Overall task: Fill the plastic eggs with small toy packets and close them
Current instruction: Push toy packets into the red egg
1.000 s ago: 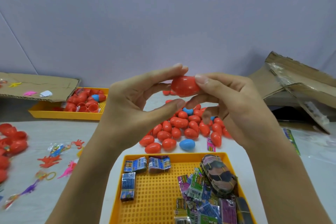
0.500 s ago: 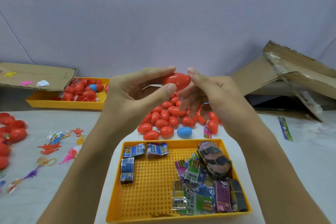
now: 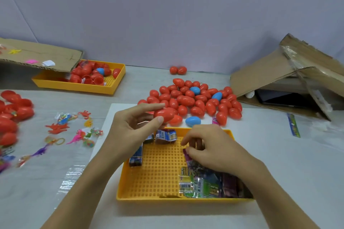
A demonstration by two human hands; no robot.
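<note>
Fingers (image 3: pixel 147 107) pinching red egg (image 3: pixel 164 114), egg pile (image 3: pixel 193 98) behind, right hand (image 3: pixel 208 147) perhaps touching packets (image 3: pixel 202 182)

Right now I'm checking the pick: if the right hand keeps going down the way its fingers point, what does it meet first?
Most likely the purple packet atop the packet pile in the yellow tray. The right hand hovers over it with fingertips curled down; whether they already touch it is unclear.
</note>
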